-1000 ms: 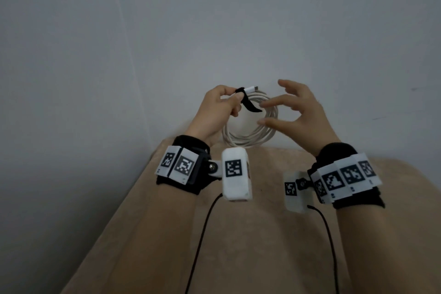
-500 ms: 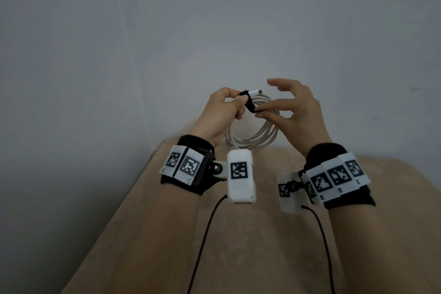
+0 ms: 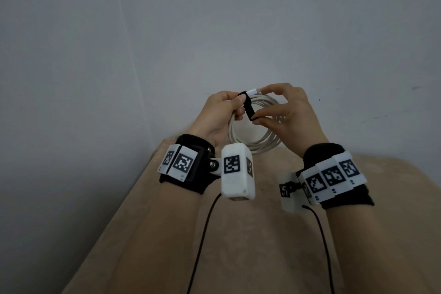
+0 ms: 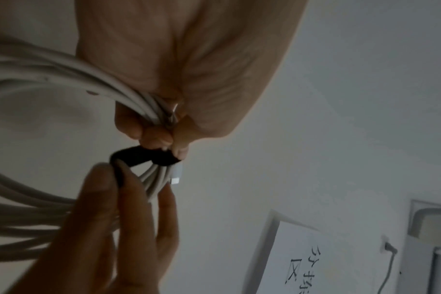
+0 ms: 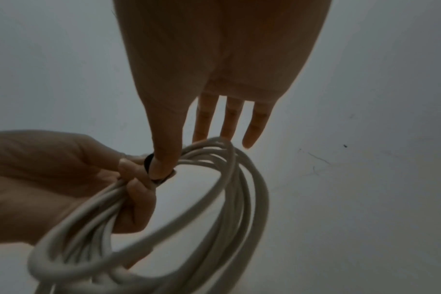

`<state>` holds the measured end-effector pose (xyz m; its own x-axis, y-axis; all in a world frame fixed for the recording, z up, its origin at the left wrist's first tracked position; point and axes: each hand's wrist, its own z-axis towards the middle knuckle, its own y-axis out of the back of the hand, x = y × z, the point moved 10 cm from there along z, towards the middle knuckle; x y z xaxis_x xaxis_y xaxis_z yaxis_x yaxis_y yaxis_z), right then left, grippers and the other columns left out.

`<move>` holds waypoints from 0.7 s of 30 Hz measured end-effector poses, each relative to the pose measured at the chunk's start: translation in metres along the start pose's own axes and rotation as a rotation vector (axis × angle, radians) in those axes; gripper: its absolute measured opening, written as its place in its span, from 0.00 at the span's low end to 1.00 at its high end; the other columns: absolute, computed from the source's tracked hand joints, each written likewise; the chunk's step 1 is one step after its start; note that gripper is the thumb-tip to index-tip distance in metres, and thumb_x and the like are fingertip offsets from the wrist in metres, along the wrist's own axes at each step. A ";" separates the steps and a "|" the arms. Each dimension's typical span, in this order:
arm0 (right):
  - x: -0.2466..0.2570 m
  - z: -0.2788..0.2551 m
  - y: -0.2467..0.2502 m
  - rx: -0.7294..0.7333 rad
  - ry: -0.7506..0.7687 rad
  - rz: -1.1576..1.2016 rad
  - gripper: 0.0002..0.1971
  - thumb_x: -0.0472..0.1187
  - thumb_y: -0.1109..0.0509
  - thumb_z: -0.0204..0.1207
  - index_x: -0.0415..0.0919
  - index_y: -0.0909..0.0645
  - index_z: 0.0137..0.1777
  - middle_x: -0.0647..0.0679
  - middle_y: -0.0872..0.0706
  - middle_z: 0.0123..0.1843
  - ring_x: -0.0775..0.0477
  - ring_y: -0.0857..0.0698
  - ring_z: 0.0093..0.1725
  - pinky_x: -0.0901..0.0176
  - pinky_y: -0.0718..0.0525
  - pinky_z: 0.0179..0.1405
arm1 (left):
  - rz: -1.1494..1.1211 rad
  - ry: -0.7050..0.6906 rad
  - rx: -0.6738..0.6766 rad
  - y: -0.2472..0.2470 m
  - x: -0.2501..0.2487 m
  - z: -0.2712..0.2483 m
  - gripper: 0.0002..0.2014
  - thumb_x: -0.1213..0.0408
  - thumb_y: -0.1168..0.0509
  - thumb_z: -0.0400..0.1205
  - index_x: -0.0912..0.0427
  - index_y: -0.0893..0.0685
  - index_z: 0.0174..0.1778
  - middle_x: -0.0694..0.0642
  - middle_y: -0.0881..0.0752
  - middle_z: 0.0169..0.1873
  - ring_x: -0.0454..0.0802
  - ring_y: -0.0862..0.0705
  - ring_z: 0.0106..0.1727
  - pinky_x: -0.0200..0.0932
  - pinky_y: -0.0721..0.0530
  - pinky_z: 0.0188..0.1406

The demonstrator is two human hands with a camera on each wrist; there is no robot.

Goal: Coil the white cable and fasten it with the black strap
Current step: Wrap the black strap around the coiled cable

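Your left hand point(image 3: 220, 112) grips the white cable point(image 3: 256, 143), already wound into a round multi-loop coil, fingers curled tight round the bundled strands at the coil's upper left. The cable looks smooth, rubbery & round in section; the loops hang below your fist, held up in the air above the beige, soft-looking surface point(image 3: 238, 234), w/ the plain grey wall point(image 3: 214, 31) behind.

The black strap point(image 3: 248, 107), a flat, matte, fabric-like band, sits looped at the coil's top, right beside your left thumb. Your right hand point(image 3: 293, 112) pinches the strap's free end betw. thumb & finger, just right of the left fist; the other fingers are spread straight over the coil. In the left wrist view the strap point(image 4: 144, 157) curves round several strands, w/ a short white plug point(image 4: 176, 173) w/ a metal tip poking out next to it. In the right wrist view your thumb presses on the strap point(image 5: 149, 161) where the strands bunch, and the coil point(image 5: 214, 199) fans out below in loose oval loops.

Both wrists carry black bands w/ square black-and-white markers point(image 3: 183, 162) & white boxy camera units point(image 3: 237, 172), thin black leads trailing down.
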<state>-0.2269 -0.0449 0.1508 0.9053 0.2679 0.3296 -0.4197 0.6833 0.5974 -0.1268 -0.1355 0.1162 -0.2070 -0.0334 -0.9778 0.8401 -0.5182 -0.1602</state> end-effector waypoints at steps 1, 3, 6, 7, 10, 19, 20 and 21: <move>-0.001 -0.001 -0.003 0.009 -0.006 -0.019 0.04 0.42 0.21 0.67 0.49 0.08 0.42 0.48 0.18 0.65 0.41 0.25 0.64 0.47 0.24 0.60 | -0.025 0.014 0.007 -0.001 0.001 0.000 0.06 0.72 0.42 0.86 0.64 0.23 0.44 0.53 0.25 0.26 0.45 0.29 0.28 0.30 0.27 0.17; -0.003 -0.003 -0.007 0.022 -0.015 -0.048 0.04 0.43 0.21 0.67 0.51 0.08 0.41 0.49 0.20 0.67 0.40 0.26 0.65 0.44 0.24 0.60 | -0.052 0.035 0.010 -0.002 0.003 -0.001 0.06 0.72 0.43 0.86 0.64 0.23 0.44 0.53 0.25 0.25 0.45 0.29 0.28 0.31 0.27 0.16; -0.002 -0.002 -0.005 0.030 -0.023 -0.016 0.04 0.44 0.21 0.68 0.52 0.08 0.42 0.52 0.23 0.71 0.41 0.28 0.68 0.47 0.26 0.62 | -0.012 0.023 -0.033 0.003 0.006 0.001 0.04 0.72 0.42 0.86 0.65 0.23 0.47 0.54 0.25 0.27 0.45 0.28 0.28 0.31 0.26 0.19; 0.000 0.000 -0.004 0.029 -0.011 -0.002 0.04 0.45 0.21 0.68 0.52 0.08 0.42 0.52 0.24 0.72 0.42 0.29 0.69 0.49 0.27 0.63 | 0.021 -0.001 -0.053 0.006 0.005 0.003 0.03 0.72 0.41 0.86 0.66 0.23 0.48 0.54 0.24 0.27 0.45 0.28 0.28 0.32 0.26 0.22; 0.008 0.002 0.002 0.008 0.047 -0.011 0.04 0.43 0.22 0.69 0.51 0.08 0.43 0.51 0.22 0.71 0.41 0.28 0.68 0.52 0.29 0.63 | 0.201 -0.085 -0.071 0.007 0.000 0.003 0.02 0.71 0.40 0.85 0.64 0.22 0.49 0.55 0.22 0.29 0.45 0.26 0.29 0.33 0.24 0.30; 0.010 0.002 0.025 -0.154 0.066 0.001 0.05 0.44 0.25 0.72 0.47 0.08 0.44 0.50 0.18 0.61 0.45 0.23 0.60 0.58 0.26 0.54 | 0.521 -0.292 0.022 -0.018 -0.015 -0.004 0.04 0.65 0.39 0.84 0.62 0.22 0.49 0.50 0.21 0.28 0.49 0.26 0.31 0.43 0.28 0.33; 0.007 0.001 0.027 -0.171 0.050 0.018 0.05 0.44 0.25 0.72 0.47 0.08 0.43 0.50 0.17 0.61 0.45 0.22 0.59 0.59 0.26 0.53 | 0.539 -0.315 0.042 -0.023 -0.016 -0.006 0.04 0.66 0.39 0.84 0.62 0.21 0.49 0.48 0.21 0.28 0.48 0.26 0.30 0.43 0.30 0.32; 0.004 0.000 0.030 -0.186 0.031 0.042 0.04 0.43 0.25 0.71 0.47 0.08 0.43 0.51 0.18 0.60 0.45 0.21 0.59 0.60 0.25 0.54 | 0.554 -0.334 0.054 -0.027 -0.017 -0.007 0.03 0.68 0.40 0.84 0.62 0.21 0.49 0.46 0.21 0.27 0.47 0.26 0.29 0.42 0.31 0.31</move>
<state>-0.2362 -0.0233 0.1696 0.8900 0.3180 0.3268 -0.4407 0.7841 0.4371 -0.1424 -0.1148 0.1359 0.0979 -0.5675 -0.8176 0.8427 -0.3897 0.3714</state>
